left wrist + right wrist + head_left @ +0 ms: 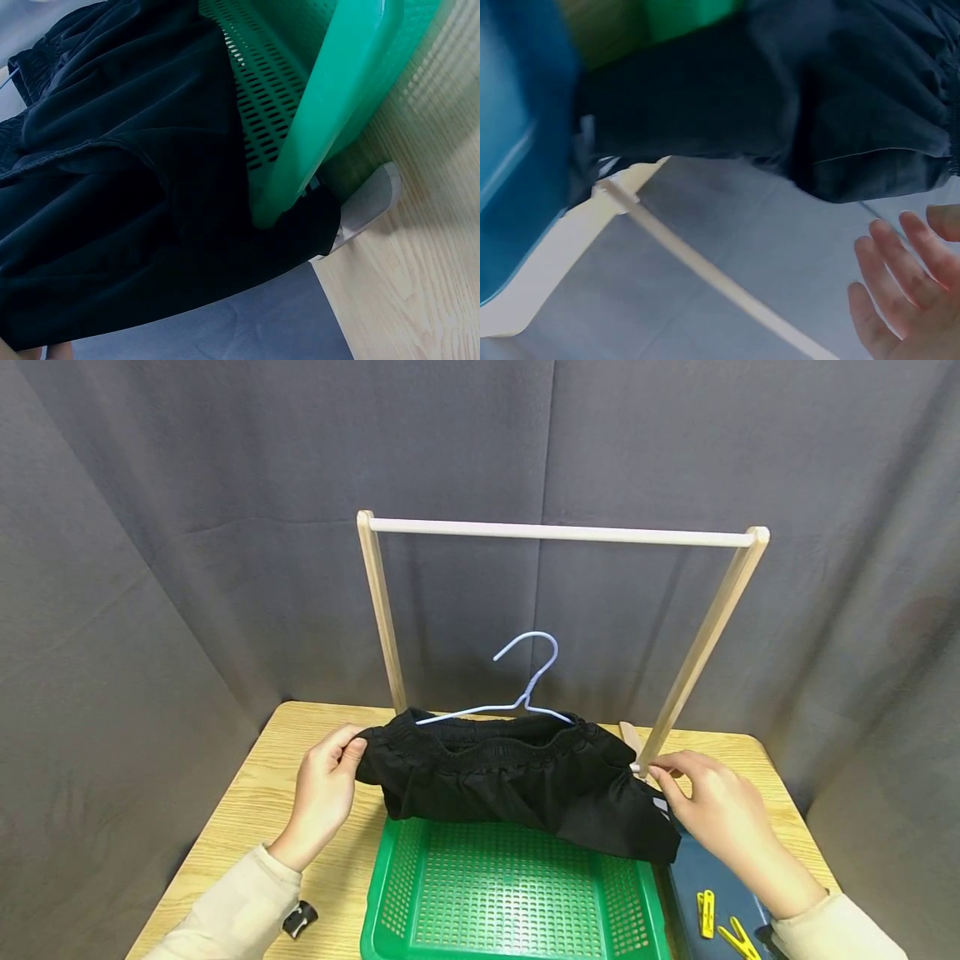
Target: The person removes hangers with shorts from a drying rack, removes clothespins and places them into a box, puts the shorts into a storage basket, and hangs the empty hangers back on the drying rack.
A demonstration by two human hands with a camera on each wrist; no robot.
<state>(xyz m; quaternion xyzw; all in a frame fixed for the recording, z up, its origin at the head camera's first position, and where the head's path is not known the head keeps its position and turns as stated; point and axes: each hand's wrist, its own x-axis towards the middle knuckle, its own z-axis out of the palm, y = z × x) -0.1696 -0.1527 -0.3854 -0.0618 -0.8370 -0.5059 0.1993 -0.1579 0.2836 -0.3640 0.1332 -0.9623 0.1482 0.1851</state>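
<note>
My left hand (326, 785) pinches the left end of the black shorts (517, 793), which stretch rightward from it across the far edge of the green basket (510, 893). My right hand (720, 802) is loose, fingers parted, just beside the shorts' right part without gripping them. The pale blue hanger (529, 689) sits partly inside the waistband (487, 756), hook up. Yellow clips (707, 914) lie beyond the basket's right edge.

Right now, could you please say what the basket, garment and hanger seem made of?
Green basket: probably glossy plastic, given its shiny rim and perforations. Black garment: matte fabric, showing folds and gathered waistband. Hanger: perhaps smooth coated wire, thin and evenly coloured.
</note>
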